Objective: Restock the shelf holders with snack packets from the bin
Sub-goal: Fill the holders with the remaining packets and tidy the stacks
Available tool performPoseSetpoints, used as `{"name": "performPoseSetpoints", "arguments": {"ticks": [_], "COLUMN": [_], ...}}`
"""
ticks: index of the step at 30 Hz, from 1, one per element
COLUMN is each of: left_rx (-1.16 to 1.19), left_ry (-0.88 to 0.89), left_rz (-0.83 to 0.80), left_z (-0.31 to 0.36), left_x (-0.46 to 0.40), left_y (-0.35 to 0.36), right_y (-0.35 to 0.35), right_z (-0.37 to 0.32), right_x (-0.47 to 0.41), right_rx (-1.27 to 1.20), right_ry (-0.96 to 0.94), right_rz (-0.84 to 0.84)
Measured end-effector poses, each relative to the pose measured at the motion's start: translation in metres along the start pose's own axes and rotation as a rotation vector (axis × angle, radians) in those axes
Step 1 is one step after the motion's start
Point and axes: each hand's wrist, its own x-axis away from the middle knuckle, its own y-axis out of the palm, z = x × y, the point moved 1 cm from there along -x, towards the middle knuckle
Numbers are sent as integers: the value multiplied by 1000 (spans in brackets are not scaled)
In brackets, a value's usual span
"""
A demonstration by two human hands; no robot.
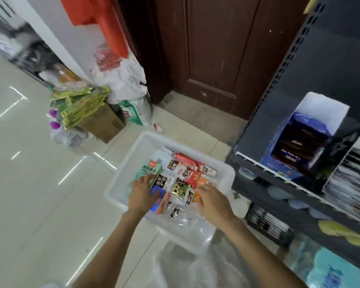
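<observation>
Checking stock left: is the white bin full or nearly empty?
Partly full: snack packets cover the floor of the bin, well below its rim.

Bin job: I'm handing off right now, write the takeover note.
Left hand: down in the bin, fingers on the green packets; grip unclear.
Right hand: also in the bin, over the orange packet; grip unclear.
Packets are all in the bin on the floor. Shelf stands to the right, with a blue holder on it.
Done: nothing visibly lifted out.
Left: pick packets, fill the holders.
</observation>
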Motion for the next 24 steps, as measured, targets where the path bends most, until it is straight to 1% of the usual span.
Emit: {"name": "performPoseSetpoints", "arguments": {"ticks": [1, 3, 6, 7, 9, 11, 15, 19, 21, 24], "left_rx": [-20, -45, -58, -69, -122, -183, -179, -91, -26, 37], "left_ry": [-41, -71, -71, -68, -57, -42, 9, 80, 84, 98], "left_rz": [-40, -90, -120, -121, -126, -129, -90, -120, -161, -185], "left_z": [-14, -34, -50, -52, -56, -57, -58, -63, -65, -64], "left_x": [-9, -27, -48, -53, -63, -71, -76, -70, -70, -71], "left_y": [2, 8, 22, 26, 34, 39, 41, 43, 40, 27], "right_y": [19, 47, 72, 78, 89, 98, 105, 108, 106, 94], "right_z": [1, 3, 6, 5, -1, -6, -17, -29, -30, -31], "right_x": [-10, -26, -38, -41, -44, -47, -47, -46, -45, -41], "right_rx": [-44, -106, -55, -50, -143, -217, -110, -75, -95, -166], "right_ry": [77, 275, 543, 606, 704, 742, 719, 665, 657, 640], "right_rz": [-6, -10, 29, 55, 79, 94, 64, 30, 51, 173]}}
